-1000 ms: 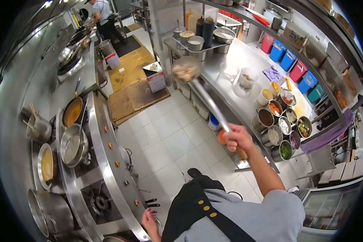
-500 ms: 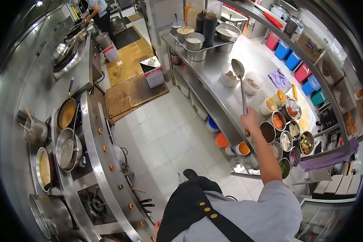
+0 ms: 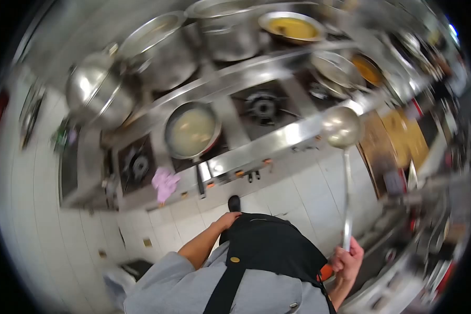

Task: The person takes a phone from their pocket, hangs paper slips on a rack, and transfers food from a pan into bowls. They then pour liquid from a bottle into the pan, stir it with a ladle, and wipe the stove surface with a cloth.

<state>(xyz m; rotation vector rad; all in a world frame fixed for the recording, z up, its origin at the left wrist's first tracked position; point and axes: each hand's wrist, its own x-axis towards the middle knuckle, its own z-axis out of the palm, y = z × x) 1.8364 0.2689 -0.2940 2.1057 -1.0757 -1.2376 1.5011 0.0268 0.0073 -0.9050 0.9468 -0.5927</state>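
My right hand (image 3: 347, 259) is closed around the handle of a long metal ladle (image 3: 347, 193), low on the right. The ladle's round bowl (image 3: 341, 127) points away from me, above the floor at the stove's front edge. My left hand (image 3: 227, 220) is against the side of my black apron (image 3: 277, 238); its fingers are not clear enough to read. Ahead on the stove (image 3: 240, 118) sits a frying pan (image 3: 193, 130) of pale, cloudy liquid. Its dark handle (image 3: 200, 180) juts toward me over the edge.
Large pots (image 3: 165, 57) line the back of the stove, beside a wide pan of yellow liquid (image 3: 294, 28). A bare burner (image 3: 262, 106) lies right of the frying pan. A pink cloth (image 3: 165, 183) hangs at the front edge. Cardboard (image 3: 374, 149) covers floor at right.
My view has swung from the prep counter with its food containers to the stove. The ladle is still in my right hand. My left hand now shows at my apron.
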